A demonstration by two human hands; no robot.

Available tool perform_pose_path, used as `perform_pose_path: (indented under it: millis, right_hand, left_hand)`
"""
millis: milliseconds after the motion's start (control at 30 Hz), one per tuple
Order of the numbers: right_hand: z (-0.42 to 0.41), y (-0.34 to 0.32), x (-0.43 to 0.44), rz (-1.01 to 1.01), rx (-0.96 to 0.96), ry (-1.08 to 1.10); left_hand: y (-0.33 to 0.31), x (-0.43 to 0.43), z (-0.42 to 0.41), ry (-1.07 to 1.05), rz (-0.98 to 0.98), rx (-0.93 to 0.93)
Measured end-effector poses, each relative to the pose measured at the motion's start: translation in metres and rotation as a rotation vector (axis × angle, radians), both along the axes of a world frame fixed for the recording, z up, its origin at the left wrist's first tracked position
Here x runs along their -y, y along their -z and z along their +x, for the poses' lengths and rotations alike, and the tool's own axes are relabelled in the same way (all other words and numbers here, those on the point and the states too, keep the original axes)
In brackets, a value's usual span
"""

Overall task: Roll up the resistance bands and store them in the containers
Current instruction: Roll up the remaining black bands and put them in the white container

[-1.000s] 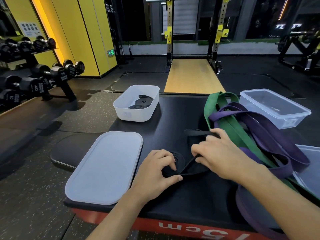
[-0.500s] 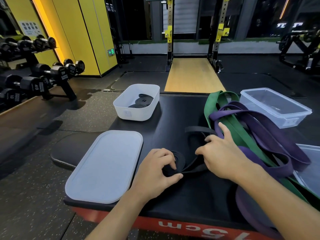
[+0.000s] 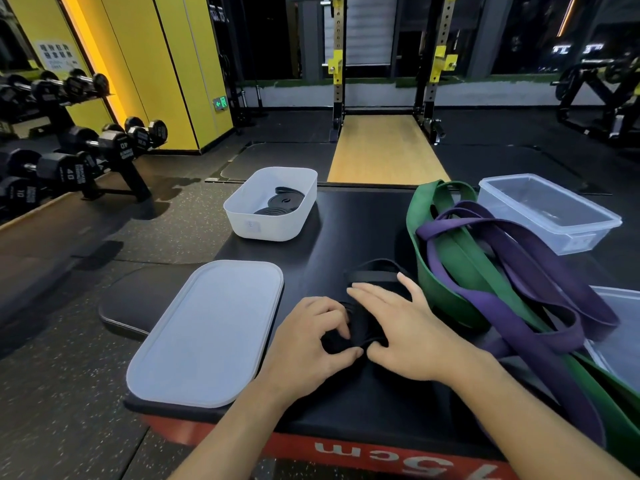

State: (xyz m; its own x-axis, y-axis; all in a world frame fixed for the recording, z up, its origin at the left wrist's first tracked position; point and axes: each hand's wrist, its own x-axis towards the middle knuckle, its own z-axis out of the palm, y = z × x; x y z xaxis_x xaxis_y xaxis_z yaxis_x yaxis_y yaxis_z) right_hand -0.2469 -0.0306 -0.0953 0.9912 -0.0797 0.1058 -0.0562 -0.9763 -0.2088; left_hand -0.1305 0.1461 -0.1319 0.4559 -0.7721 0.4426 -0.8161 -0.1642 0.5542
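Note:
A black resistance band [image 3: 375, 270] lies partly rolled on the black padded box [image 3: 346, 220]. My left hand [image 3: 308, 344] pinches the rolled coil between thumb and fingers. My right hand [image 3: 405, 327] lies over the band's loose part with straight fingers, its thumb against the coil. To the right, a green band [image 3: 446, 258] and purple bands [image 3: 526, 271] lie in a tangled heap. A white tub [image 3: 273, 206] at the back holds rolled black bands [image 3: 282, 202]. A clear container [image 3: 547, 211] stands at the back right.
A frosted lid [image 3: 207, 330] lies flat at the box's front left. Another clear container [image 3: 620, 327] shows at the right edge. Dumbbell racks [image 3: 69, 157] stand on the floor to the left, and a squat rack [image 3: 388, 64] is behind.
My right hand has moved left and down onto the band, its fingers now flat over it. The coil under my left hand has grown and the loose loop is shorter.

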Motion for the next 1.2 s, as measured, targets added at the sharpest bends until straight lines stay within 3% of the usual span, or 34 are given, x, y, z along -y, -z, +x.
perform_pose_path:
  millis: [233,500,733,900,1067,1200]
  right_hand:
    - [0.014,0.005,0.013,0.23,-0.11,-0.061]
    - [0.008,0.005,0.023,0.097,-0.042,-0.026]
    - [0.007,-0.011,0.008,-0.035,0.005,0.085]
    - [0.007,-0.011,-0.015,-0.128,0.041,0.21]
    - [0.002,-0.001,-0.022,-0.087,0.08,0.25]
    - [-0.013,0.006,-0.005,-0.027,0.104,0.144]
  left_hand:
    - [-0.001,-0.002,-0.001,-0.001,0.006,-0.01]
    - [-0.004,-0.002,-0.006,0.014,0.059,-0.076]
    - [-0.002,0.001,-0.001,-0.03,-0.002,0.043]
    - [0.001,-0.005,0.004,0.004,-0.019,-0.095]
    - [0.005,-0.002,0.004,-0.023,-0.051,-0.148]
    - [0.004,-0.002,0.005,-0.001,-0.017,-0.136]
